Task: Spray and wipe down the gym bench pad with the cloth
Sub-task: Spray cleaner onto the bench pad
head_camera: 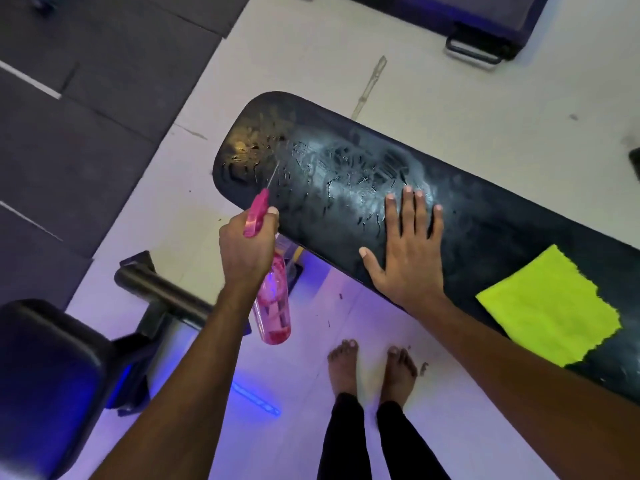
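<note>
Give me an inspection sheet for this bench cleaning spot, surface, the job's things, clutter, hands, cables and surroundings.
Surface: black bench pad, wet droplets and streaks at its far rounded end.
Job's things: pink spray bottle aimed at the wet end, a thin jet leaving the nozzle; yellow cloth lying flat on the pad, untouched.
Clutter: small dark specks on the floor.
Hands: left hand grips the bottle, finger on the trigger; right hand flat on the pad, empty.
Cables: nothing seen.
Surroundings: another padded seat with metal bar, dark mats, bare feet.
</note>
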`<state>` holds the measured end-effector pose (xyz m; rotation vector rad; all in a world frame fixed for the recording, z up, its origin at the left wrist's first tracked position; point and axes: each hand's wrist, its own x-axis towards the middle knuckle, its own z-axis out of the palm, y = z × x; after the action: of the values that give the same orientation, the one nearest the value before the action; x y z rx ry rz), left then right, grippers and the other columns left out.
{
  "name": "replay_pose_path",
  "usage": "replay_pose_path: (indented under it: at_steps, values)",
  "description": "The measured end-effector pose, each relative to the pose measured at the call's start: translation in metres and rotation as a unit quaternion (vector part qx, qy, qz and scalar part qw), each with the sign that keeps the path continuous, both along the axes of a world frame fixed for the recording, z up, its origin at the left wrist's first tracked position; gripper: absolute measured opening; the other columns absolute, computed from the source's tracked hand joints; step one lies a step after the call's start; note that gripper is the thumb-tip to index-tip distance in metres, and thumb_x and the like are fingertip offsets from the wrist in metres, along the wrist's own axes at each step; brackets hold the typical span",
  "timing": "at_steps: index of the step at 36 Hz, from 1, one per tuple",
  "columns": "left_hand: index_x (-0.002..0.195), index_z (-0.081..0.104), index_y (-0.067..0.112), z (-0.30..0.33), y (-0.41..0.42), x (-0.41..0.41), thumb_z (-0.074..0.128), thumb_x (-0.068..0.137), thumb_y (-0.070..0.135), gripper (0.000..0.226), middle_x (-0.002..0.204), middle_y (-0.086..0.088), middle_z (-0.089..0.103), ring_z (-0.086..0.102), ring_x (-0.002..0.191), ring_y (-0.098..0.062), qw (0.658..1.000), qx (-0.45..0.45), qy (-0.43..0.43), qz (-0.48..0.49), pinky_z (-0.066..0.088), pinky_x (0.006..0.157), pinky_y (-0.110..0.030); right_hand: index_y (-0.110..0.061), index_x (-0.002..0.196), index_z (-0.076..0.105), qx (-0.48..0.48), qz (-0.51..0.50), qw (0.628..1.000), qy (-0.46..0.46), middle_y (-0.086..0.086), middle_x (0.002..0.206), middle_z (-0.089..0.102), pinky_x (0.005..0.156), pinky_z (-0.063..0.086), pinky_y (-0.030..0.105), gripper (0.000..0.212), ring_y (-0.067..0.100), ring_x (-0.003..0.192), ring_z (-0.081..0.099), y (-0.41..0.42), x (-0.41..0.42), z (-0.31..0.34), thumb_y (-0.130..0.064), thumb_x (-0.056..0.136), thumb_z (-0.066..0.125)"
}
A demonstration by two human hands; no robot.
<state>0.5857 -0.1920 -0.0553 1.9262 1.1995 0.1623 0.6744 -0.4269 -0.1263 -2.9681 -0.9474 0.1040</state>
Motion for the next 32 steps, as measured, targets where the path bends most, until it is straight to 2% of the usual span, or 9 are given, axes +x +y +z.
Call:
replay_pose_path:
  at_steps: [3, 7, 11, 16, 19, 22, 25, 28, 32]
  values:
    - [0.07, 0.07, 0.008, 0.001, -0.001, 0.0, 0.053, 0.08, 0.055, 0.051, 0.071, -0.015, 0.072, 0.069, 0.069, -0.041, 1.0, -0.003, -0.004, -0.003, 0.058, 0.075, -0.055, -0.005, 0.165, 0.013, -0.003, 0.001, 1.0, -0.003, 0.025, 0.174, 0.006, 0.128, 0.009, 0.066, 0.093, 0.043, 0.162, 0.005, 0.0, 0.0, 0.0, -0.067, 0.098, 0.032]
    - [0.079, 0.07, 0.003, 0.007, -0.013, 0.001, 0.059, 0.082, 0.047, 0.046, 0.075, -0.017, 0.072, 0.07, 0.065, -0.041, 0.999, -0.025, -0.015, -0.028, 0.058, 0.071, -0.056, -0.005, 0.165, 0.014, -0.003, 0.003, 1.0, 0.0, 0.024, 0.174, 0.006, 0.128, 0.009, 0.065, 0.092, 0.042, 0.162, 0.005, -0.001, 0.0, 0.003, -0.067, 0.099, 0.032]
    - [0.08, 0.071, 0.005, 0.015, -0.037, 0.003, 0.058, 0.081, 0.052, 0.049, 0.068, -0.016, 0.071, 0.071, 0.06, -0.034, 0.996, -0.033, -0.025, -0.076, 0.06, 0.069, -0.053, -0.007, 0.166, 0.012, 0.004, 0.005, 1.0, 0.024, 0.022, 0.175, 0.005, 0.129, 0.009, 0.062, 0.092, 0.039, 0.163, 0.004, -0.005, 0.0, 0.011, -0.066, 0.1, 0.034]
    - [0.074, 0.067, 0.007, 0.016, -0.072, 0.002, 0.057, 0.088, 0.049, 0.046, 0.063, -0.017, 0.067, 0.069, 0.062, -0.04, 0.988, -0.053, 0.0, -0.145, 0.059, 0.07, -0.056, -0.006, 0.166, 0.011, 0.018, 0.008, 0.998, 0.056, 0.021, 0.175, 0.007, 0.131, 0.012, 0.055, 0.091, 0.036, 0.163, 0.007, -0.028, -0.005, 0.02, -0.061, 0.099, 0.038]
    - [0.071, 0.067, 0.007, 0.013, -0.092, -0.001, 0.061, 0.094, 0.041, 0.041, 0.056, -0.01, 0.066, 0.068, 0.051, -0.022, 0.984, -0.048, -0.002, -0.174, 0.059, 0.062, -0.037, -0.006, 0.166, 0.014, 0.006, 0.015, 0.998, 0.062, 0.022, 0.174, 0.01, 0.131, 0.015, 0.054, 0.089, 0.036, 0.163, 0.011, -0.05, -0.01, 0.025, -0.059, 0.099, 0.041]
    - [0.065, 0.061, 0.013, 0.013, -0.111, 0.0, 0.067, 0.096, 0.034, 0.038, 0.051, -0.003, 0.06, 0.061, 0.043, -0.005, 0.979, -0.035, 0.003, -0.199, 0.039, 0.047, -0.009, -0.003, 0.161, 0.027, -0.002, 0.0, 0.998, 0.064, 0.024, 0.171, 0.021, 0.13, 0.021, 0.056, 0.086, 0.04, 0.159, 0.021, -0.07, -0.014, 0.032, -0.056, 0.097, 0.047]
    - [0.065, 0.059, 0.013, 0.017, -0.13, 0.002, 0.064, 0.092, 0.043, 0.041, 0.054, -0.004, 0.06, 0.059, 0.05, -0.012, 0.972, -0.021, 0.001, -0.234, 0.046, 0.056, -0.019, 0.0, 0.157, 0.035, 0.004, -0.057, 0.997, 0.051, 0.027, 0.167, 0.029, 0.128, 0.023, 0.057, 0.083, 0.043, 0.156, 0.026, -0.099, -0.021, 0.037, -0.054, 0.096, 0.048]
    - [0.066, 0.058, 0.01, 0.019, -0.149, 0.006, 0.063, 0.093, 0.04, 0.042, 0.056, -0.01, 0.062, 0.067, 0.057, -0.034, 0.959, -0.049, 0.006, -0.279, 0.056, 0.067, -0.048, -0.001, 0.16, 0.029, 0.031, -0.11, 0.993, 0.04, 0.026, 0.169, 0.023, 0.128, 0.023, 0.059, 0.086, 0.043, 0.158, 0.022, -0.138, -0.035, 0.037, -0.055, 0.095, 0.046]
    - [0.068, 0.058, 0.006, 0.019, -0.178, 0.008, 0.066, 0.097, 0.033, 0.04, 0.06, -0.014, 0.063, 0.069, 0.059, -0.036, 0.948, -0.048, 0.017, -0.314, 0.056, 0.067, -0.053, 0.0, 0.162, 0.021, 0.04, -0.15, 0.987, 0.026, 0.026, 0.171, 0.018, 0.127, 0.02, 0.06, 0.09, 0.044, 0.159, 0.018, -0.192, -0.06, 0.027, -0.055, 0.096, 0.048]
